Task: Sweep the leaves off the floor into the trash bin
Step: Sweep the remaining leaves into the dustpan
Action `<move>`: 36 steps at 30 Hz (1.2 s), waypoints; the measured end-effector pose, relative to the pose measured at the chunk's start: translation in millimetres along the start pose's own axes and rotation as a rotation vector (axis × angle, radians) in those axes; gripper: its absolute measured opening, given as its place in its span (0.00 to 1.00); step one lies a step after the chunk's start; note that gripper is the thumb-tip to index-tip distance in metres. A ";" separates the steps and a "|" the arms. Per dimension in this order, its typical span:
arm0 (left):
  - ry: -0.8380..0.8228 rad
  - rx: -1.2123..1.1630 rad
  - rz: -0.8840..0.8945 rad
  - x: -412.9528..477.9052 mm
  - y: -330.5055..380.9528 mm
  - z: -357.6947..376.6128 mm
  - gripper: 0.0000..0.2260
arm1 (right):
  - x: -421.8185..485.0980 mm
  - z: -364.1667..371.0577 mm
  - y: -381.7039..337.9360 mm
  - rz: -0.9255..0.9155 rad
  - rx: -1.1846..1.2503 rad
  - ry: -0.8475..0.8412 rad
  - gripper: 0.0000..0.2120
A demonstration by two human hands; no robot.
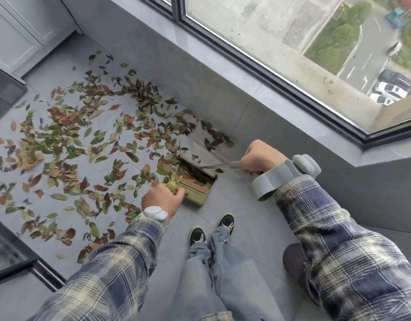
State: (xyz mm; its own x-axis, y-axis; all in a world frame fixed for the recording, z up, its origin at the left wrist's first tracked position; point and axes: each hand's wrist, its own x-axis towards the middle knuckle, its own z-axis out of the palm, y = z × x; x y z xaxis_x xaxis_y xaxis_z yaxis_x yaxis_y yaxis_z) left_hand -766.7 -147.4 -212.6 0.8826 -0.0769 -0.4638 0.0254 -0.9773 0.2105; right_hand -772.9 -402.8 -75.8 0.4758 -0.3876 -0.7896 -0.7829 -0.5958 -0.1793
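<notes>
left grip (162,200) clenched round the green dustpan (197,194) handle; right grip (260,158) grasping what looks like a broom (199,151) shaft, blurred. leaves (61,115) lie scattered across the floor (246,216) beside the dustpan.

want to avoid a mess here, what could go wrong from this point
1. Leaves lie spread wide over the floor; a hard broom stroke may scatter them past the dustpan.
2. Some lie against the wall and may be missed.
3. No bin is in view, so carrying the full dustpan could spill.
</notes>
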 end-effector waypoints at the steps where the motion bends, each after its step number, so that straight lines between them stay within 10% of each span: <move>1: 0.001 0.003 0.000 -0.8 0.5 -0.5 0.21 | -0.7 -3.6 0.1 -0.008 0.011 0.014 0.04; 17: 0.013 0.043 0.002 1.2 1.1 -2.6 0.21 | 28.8 11.1 -6.2 -0.010 0.031 0.259 0.04; 24: 0.010 0.018 -0.011 4.6 -0.7 0.3 0.20 | 62.4 56.9 -4.7 0.117 0.340 0.023 0.14; 29: 0.014 0.040 -0.010 4.3 0.6 0.0 0.21 | 68.1 76.8 -2.4 0.267 0.852 -0.260 0.04; 36: 0.026 0.011 0.001 1.4 2.3 0.7 0.19 | 71.9 72.8 -5.0 0.224 0.868 -0.183 0.04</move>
State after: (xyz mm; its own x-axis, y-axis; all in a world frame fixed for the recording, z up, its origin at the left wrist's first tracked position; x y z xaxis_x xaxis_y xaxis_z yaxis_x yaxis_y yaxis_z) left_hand -765.7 -149.8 -213.4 0.8946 -0.0725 -0.4410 0.0198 -0.9793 0.2013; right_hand -763.9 -376.5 -174.4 0.2638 -0.2687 -0.9264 -0.9110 0.2462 -0.3308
